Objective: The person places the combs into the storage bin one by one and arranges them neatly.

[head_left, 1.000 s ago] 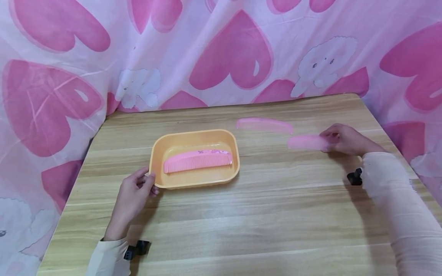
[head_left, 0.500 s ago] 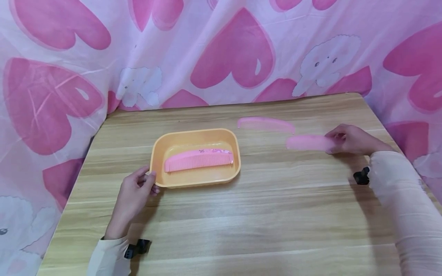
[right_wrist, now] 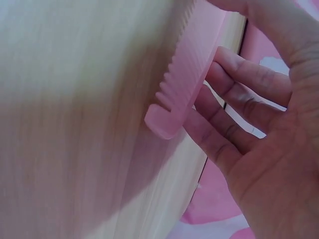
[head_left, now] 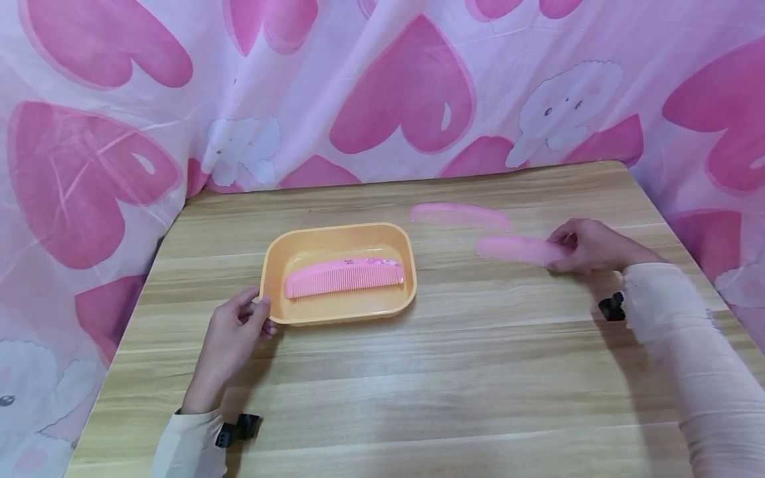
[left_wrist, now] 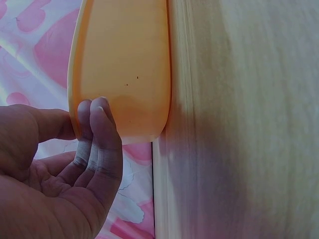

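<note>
At the near left corner of a yellow-orange plastic tray [head_left: 335, 313], my left hand [head_left: 234, 332] pinches the rim. The left wrist view shows the fingertips [left_wrist: 99, 112] against the tray's outer wall and the thumb over its edge. A pink comb [head_left: 343, 279] with a printed spine lies inside the tray. On the right, my right hand [head_left: 588, 245] holds another pink comb [head_left: 516, 249] by its right end, low over the table. In the right wrist view this comb [right_wrist: 192, 69] has its teeth toward the tabletop, and the hand partly covers its far part.
A third pink comb [head_left: 459, 216] lies on the wooden table [head_left: 388, 398] behind the held one, right of the tray. A curtain [head_left: 287, 86] with hearts and white animals hangs along the back and sides. Each sleeve carries a black wrist camera [head_left: 236, 431].
My right hand has shifted left with its comb, after a slight move right. The left hand, the tray and the other two combs stay in place.
</note>
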Motion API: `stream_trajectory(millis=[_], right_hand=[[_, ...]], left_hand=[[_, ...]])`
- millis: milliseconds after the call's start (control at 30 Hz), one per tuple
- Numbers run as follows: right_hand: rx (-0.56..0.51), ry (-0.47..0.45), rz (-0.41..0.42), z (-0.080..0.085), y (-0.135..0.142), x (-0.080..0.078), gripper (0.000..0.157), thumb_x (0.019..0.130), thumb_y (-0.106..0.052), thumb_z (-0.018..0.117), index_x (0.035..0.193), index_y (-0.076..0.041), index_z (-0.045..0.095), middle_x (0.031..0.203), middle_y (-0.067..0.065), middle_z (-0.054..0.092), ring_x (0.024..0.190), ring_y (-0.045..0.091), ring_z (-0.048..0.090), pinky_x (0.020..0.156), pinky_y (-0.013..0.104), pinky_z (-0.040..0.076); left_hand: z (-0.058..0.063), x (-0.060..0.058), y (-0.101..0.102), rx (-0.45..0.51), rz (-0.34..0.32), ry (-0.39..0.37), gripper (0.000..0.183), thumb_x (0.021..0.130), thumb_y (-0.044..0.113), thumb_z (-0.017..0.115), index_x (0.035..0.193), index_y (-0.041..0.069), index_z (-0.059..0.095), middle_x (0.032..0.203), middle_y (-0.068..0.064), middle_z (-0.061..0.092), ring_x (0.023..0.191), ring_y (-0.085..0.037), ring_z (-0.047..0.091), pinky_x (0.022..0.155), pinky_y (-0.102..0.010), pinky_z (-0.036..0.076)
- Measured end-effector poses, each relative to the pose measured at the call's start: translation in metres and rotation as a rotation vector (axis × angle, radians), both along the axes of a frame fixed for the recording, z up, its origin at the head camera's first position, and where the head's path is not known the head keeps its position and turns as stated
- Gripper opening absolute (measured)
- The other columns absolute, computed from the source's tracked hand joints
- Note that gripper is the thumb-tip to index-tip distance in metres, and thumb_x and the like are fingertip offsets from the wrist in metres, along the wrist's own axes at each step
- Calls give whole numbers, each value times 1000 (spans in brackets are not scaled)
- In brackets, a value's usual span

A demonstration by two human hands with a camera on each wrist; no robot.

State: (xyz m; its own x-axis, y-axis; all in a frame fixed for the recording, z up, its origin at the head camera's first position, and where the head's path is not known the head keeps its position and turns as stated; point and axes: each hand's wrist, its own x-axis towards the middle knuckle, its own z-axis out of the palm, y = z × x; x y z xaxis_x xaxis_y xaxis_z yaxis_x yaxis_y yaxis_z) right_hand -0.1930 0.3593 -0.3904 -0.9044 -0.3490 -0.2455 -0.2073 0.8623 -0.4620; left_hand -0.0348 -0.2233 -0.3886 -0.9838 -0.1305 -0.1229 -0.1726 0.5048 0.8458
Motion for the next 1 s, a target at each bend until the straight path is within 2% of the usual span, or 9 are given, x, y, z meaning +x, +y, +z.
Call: stream_trajectory(millis=[267, 400, 567, 767, 1000], right_hand=[[-20, 6, 25, 0, -13, 1, 52, 73, -25, 93, 107, 6, 70, 95, 11, 67, 84, 23, 56, 66, 25, 50], [-15, 10, 15, 3, -20, 0, 53, 73, -29, 93, 108, 4, 70, 94, 11, 66, 84, 23, 56, 67, 27, 50], [-43, 31, -8, 9, -30, 1, 51, 71, -25, 94, 105, 4, 71, 92, 11, 66, 81, 22, 57, 63, 26, 49], [-38, 94, 51, 19, -45, -3, 46, 70, -22, 93, 102, 3, 72, 90, 9, 68, 83, 22, 60, 69, 28, 52], [-52, 114, 118, 35, -70, -6, 41, 71, -19, 91, 102, 1, 73, 90, 6, 69, 84, 21, 62, 71, 29, 52]], left_hand=[[1, -1, 0, -2, -8, -12, 41, 107, 18, 52, 141, -5, 52, 85, -15, 67, 71, -16, 65, 63, -25, 60], [2, -1, 0, -8, -6, -15, 41, 107, 17, 53, 141, -5, 52, 85, -16, 67, 71, -16, 65, 63, -25, 60], [3, -1, 1, -21, -6, -17, 41, 107, 18, 53, 141, -4, 53, 86, -15, 67, 71, -17, 65, 64, -25, 60], [2, -1, 0, -35, -7, -24, 43, 107, 19, 52, 142, -5, 51, 86, -15, 67, 72, -18, 65, 64, -25, 60], [1, 0, -1, -12, -4, -4, 39, 106, 17, 54, 139, -5, 54, 85, -16, 67, 70, -17, 65, 63, -26, 60]])
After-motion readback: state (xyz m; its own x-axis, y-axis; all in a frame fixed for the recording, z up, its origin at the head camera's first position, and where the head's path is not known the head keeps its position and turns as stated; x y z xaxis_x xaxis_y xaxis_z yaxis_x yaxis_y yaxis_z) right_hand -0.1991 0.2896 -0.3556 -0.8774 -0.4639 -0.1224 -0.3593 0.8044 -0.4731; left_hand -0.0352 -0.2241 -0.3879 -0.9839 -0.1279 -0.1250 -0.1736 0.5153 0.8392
